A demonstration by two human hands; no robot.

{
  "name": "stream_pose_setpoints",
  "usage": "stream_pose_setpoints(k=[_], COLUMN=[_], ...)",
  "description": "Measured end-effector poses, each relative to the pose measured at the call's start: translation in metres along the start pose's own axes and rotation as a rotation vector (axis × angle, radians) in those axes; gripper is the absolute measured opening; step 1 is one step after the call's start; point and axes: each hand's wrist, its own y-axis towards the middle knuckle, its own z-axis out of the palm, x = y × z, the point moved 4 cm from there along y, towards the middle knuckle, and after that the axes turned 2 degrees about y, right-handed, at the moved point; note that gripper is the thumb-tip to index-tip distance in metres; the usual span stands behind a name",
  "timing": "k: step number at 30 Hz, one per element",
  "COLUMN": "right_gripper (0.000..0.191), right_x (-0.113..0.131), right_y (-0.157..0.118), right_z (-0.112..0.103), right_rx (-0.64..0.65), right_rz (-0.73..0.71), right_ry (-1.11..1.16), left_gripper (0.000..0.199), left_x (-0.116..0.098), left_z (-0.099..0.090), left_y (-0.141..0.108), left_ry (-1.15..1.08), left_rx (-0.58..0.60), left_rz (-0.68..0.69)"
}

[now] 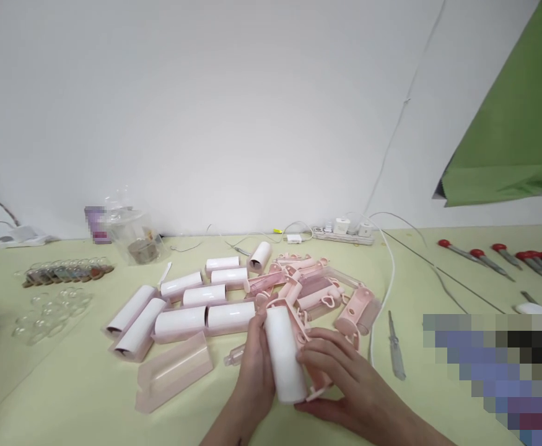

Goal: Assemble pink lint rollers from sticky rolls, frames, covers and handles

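Note:
A white tube (284, 356) stands tilted between my two hands, close to the table's front. My left hand (257, 365) is closed along the tube's left side. On the other side my right hand (340, 378) grips a pink plastic holder (319, 379) with curved ends, its fingertips touching the tube too. The fingers hide much of the holder. Just beyond my hands lies a pile of similar pink plastic parts (317, 296). Several more white tubes (180, 323) lie left of the pile. A small clear bottle-like piece (234, 355) is beside my left wrist.
A pale pink trough-shaped piece (174, 373) lies at front left. Behind are clear domes (52, 313) and a plastic tub (135, 238). A grey screwdriver-like tool (396, 350), a white cable (389, 266), a power strip (345, 235) and red-topped tools (479, 255) are to the right.

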Motion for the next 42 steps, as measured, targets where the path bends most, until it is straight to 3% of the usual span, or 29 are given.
stream_pose_setpoints(k=[4,12,23,29,42], right_gripper=[0.026,0.008,0.015,0.016,0.018], right_x=[0.004,0.007,0.015,0.01,0.005], right_y=[0.003,-0.002,-0.007,0.0,0.004], right_z=[0.008,0.023,0.027,0.018,0.001], right_rx=[-0.032,-0.043,-0.077,-0.106,-0.169], right_rz=[-0.056,-0.056,-0.078,-0.081,-0.137], right_ry=[-0.033,-0.047,0.024,-0.071,-0.219], left_gripper=[0.05,0.038,0.032,0.03,0.031], left_x=[-0.001,0.006,0.007,-0.005,-0.006], left_z=[-0.004,-0.011,-0.004,0.01,0.03], left_y=[-0.001,0.007,0.005,0.009,0.018], left_ry=[0.1,0.077,0.084,0.16,0.214], left_rx=[-0.062,-0.11,-0.045,0.007,-0.004], left_rz=[0.046,0.031,0.028,0.148,0.165])
